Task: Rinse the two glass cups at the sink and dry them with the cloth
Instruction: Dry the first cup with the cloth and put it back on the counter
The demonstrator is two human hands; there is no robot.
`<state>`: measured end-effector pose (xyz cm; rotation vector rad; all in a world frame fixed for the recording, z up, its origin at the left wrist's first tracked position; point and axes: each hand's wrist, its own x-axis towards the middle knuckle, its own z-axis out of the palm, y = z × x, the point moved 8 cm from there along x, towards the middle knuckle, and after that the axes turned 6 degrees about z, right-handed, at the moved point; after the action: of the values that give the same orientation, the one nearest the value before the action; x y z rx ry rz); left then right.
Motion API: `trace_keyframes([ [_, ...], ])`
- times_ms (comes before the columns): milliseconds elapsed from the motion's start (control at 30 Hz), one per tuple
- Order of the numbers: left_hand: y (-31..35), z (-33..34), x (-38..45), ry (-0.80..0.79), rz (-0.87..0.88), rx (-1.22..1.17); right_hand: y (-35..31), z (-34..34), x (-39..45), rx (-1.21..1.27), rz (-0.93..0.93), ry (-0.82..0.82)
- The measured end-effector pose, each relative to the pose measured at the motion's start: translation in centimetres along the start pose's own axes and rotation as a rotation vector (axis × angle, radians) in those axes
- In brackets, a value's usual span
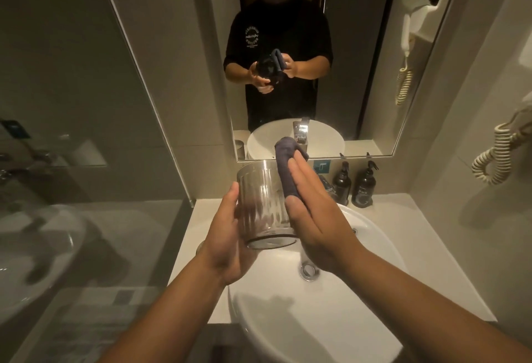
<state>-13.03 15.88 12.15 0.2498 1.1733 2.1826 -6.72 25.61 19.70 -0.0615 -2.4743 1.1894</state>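
Left hand [227,236] grips a glass cup [263,204], tilted with its base toward the camera, above the sink [359,290]. Right hand [316,215], fingers straight, presses a dark cloth [285,166] against the cup's right side and rim. Two dark bottles [352,184] stand behind the sink.

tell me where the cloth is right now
In the head view the dark cloth is at centre, draped over the rim of the glass cup, pressed against its right side by the right hand, above the sink.
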Motion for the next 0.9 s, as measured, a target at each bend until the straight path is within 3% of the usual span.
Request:
trace_keyframes([
  [200,1.4,-0.9,0.5,0.137,0.074,0.225,-0.1,0.5,0.3,-0.165,-0.022,0.000],
  [367,1.6,0.2,0.4,0.091,0.125,0.179,-0.9,0.7,0.1,-0.223,-0.078,-0.010],
  [600,1.6,0.3,1.1,-0.017,0.095,-0.120,-1.7,1.5,-3.4,-0.167,-0.103,-0.031],
  [900,1.2,-0.3,1.7,0.008,0.095,-0.007,-1.7,0.3,-2.3,-0.241,-0.125,0.002],
])
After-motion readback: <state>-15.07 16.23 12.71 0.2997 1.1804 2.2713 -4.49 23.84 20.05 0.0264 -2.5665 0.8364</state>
